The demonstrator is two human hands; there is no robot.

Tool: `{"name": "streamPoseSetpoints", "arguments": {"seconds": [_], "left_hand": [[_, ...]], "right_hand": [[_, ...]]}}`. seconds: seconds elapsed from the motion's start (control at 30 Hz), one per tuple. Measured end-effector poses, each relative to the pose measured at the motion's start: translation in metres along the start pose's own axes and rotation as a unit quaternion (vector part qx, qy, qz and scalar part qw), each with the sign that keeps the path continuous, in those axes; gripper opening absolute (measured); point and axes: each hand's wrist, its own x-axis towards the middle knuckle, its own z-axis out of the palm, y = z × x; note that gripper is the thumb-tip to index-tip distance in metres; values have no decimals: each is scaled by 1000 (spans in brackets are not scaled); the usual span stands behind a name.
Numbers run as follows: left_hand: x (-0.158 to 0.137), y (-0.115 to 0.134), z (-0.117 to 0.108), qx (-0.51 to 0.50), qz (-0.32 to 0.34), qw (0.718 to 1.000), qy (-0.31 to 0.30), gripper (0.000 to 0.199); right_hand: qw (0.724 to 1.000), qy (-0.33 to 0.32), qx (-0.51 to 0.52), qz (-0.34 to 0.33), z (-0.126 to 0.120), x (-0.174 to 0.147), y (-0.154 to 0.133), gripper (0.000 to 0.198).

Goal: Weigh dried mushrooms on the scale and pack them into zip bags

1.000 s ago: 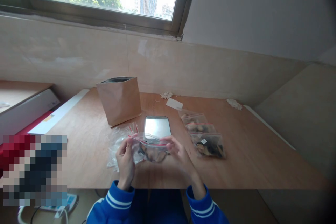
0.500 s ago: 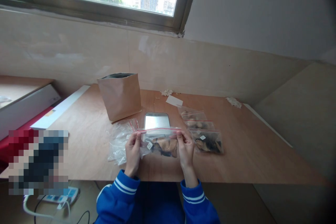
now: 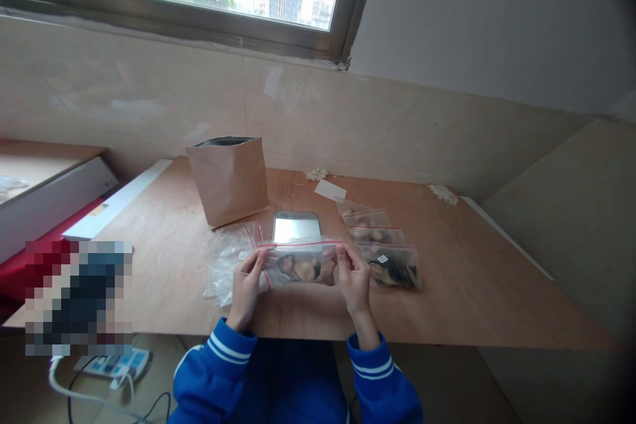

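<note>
We find the small zip bag (image 3: 302,265), holding dark dried pieces, lifted just above the table (image 3: 472,291), its red-lined top edge pinched at either end by the left hand (image 3: 247,281) and right hand (image 3: 354,278). In our judgement, uneven pressing could leave the seal gapped, spilling pieces toward the scale (image 3: 297,226) just behind the grip.

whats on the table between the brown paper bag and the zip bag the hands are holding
In the head view, a flat shiny tray lies between the brown paper bag and the held zip bag, beside a heap of empty zip bags.
</note>
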Motion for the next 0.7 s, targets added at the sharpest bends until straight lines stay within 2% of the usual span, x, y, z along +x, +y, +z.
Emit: {"name": "streamPoseSetpoints", "arguments": {"seconds": [0.07,0.3,0.7], "left_hand": [[2,-4,-2,-12,-7,1000,22,37],[4,-10,-3,-21,-43,999,24,35],[3,-6,-1,10,-23,999,25,29]], "right_hand": [[1000,10,15,22,2,-2,14,38],[991,95,37,86,11,-19,46,36],[992,119,-32,38,12,-26,54,31]]}}
